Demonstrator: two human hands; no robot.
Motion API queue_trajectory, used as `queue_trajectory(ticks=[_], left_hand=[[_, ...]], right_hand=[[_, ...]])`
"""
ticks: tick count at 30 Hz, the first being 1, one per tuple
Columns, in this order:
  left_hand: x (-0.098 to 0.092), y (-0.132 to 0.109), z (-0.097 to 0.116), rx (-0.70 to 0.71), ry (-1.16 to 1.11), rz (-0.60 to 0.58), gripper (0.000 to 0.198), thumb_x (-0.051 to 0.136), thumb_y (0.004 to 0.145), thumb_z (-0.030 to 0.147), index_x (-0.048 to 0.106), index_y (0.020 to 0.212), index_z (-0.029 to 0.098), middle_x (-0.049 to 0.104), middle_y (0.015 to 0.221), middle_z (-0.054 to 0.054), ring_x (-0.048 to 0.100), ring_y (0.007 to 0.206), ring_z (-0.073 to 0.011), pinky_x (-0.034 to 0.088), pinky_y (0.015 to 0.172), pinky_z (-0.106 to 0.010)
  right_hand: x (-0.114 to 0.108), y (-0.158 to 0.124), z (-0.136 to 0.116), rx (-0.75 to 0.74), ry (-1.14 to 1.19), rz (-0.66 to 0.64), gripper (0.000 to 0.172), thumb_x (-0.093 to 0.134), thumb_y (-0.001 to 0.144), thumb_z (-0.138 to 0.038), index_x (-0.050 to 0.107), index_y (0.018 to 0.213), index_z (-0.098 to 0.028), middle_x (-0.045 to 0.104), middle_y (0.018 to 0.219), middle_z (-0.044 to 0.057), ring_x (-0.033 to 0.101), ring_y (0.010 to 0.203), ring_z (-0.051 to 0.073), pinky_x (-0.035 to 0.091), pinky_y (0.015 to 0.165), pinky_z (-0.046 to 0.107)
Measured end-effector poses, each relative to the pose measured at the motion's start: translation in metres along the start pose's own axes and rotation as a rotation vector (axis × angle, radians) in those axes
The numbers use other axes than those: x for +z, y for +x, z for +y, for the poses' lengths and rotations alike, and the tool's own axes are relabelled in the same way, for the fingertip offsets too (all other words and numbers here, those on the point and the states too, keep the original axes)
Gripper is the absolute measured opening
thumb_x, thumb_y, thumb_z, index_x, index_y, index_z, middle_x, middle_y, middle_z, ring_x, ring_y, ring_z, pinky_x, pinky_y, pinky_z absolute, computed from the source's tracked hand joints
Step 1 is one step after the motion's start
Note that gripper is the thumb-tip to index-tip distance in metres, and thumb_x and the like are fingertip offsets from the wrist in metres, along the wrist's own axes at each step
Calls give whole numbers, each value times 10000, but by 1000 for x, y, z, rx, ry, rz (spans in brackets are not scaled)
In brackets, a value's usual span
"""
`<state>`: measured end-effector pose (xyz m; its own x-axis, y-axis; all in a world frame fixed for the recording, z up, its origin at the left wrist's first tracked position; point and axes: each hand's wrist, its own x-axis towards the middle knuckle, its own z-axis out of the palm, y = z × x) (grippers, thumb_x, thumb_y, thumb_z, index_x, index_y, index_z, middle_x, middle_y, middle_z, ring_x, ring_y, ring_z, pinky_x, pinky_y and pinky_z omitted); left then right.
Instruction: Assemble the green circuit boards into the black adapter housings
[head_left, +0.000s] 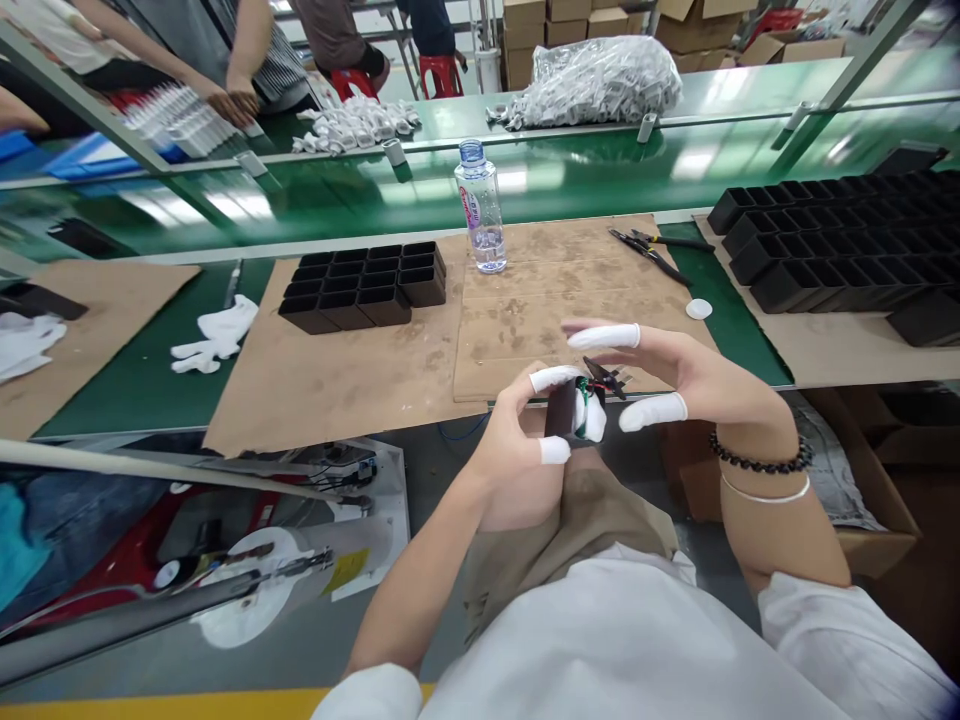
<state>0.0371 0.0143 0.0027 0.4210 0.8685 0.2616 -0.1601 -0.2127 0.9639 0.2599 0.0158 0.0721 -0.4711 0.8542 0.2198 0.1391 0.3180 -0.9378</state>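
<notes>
My left hand (514, 430) is closed around a small black box-shaped housing (559, 408), held in front of the bench edge. White finger cots cover its thumb and a fingertip. At the housing's open end show a white piece (594, 416) and a bit of green circuit board (581, 397). A black part with prongs (606, 378) juts out beside that end, with a red wire near it. My right hand (686, 375) is just to the right, thumb and fingers spread apart, also wearing white finger cots. Nothing shows in its grip.
On the cardboard-covered bench (360, 380) stand a block of black housings (364, 290) and a plastic bottle (484, 215). Pliers (652, 255) and a white disc (698, 309) lie at right, near many more housings (847, 240). A white glove (217, 335) lies left. People sit across the conveyor (337, 185).
</notes>
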Motion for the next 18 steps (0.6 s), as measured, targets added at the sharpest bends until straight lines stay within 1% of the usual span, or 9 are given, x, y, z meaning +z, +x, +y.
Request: queue_trajectory(ticks=[1,2,3,5,7,8,11,13,18], left_hand=[[-2,2,-1,-45,-138,-63,610,762,518,220,753,1128,239,700,970,-42,650,945,-278,536,880,-434],[-4,3,-1,-81,-242,-105,608,784,508,233,754,1116,234,721,956,-45,659,929,-281,544,858,-431],[-6,3,-1,-108,-304,-124,609,796,502,237,756,1110,231,737,950,-49,664,920,-283,550,839,-425],[-5,2,1,-125,-311,-89,618,790,497,212,758,1114,235,749,964,-48,665,912,-272,556,808,-401],[1,-1,3,-98,-229,11,624,769,488,184,761,1110,240,743,985,-39,657,900,-249,557,790,-371],[5,-2,4,-77,-179,77,618,752,489,176,761,1104,241,738,1000,-35,654,906,-240,557,800,-360],[18,-4,7,-20,5,265,596,681,526,156,752,1111,239,713,1047,-30,645,982,-234,543,885,-353],[24,-4,7,13,156,329,590,640,549,143,743,1123,238,690,1037,-31,637,1018,-240,523,928,-365],[30,-1,-3,137,600,424,601,645,584,148,715,1173,244,637,992,-33,624,959,-258,468,938,-432]], right_hand=[[-4,0,3,-32,40,-42,581,930,721,-303,737,1269,-293,743,1329,64,720,1217,270,634,990,392],[-6,-1,7,-54,67,-38,547,922,734,-290,744,1251,-287,771,1262,62,752,1142,256,648,953,380],[-6,-2,9,-69,71,10,484,901,766,-279,754,1227,-284,795,1187,55,778,1053,238,660,907,363],[0,-6,12,-102,4,153,350,852,827,-265,775,1169,-280,817,1069,36,793,913,208,667,843,335],[9,-11,9,-140,-114,270,274,814,861,-255,787,1133,-278,822,1016,25,788,857,195,665,823,322],[13,-13,7,-150,-173,300,282,807,865,-253,784,1145,-275,822,1011,25,785,853,194,664,817,318],[21,-18,-2,-110,-314,300,409,821,841,-264,746,1243,-259,813,1094,43,780,872,200,667,809,320],[24,-19,-5,-59,-391,303,434,806,847,-261,732,1274,-246,813,1105,49,778,850,197,668,799,323],[33,-19,-5,24,-512,427,328,757,860,-221,776,1188,-208,825,1061,62,779,798,205,663,743,318]])
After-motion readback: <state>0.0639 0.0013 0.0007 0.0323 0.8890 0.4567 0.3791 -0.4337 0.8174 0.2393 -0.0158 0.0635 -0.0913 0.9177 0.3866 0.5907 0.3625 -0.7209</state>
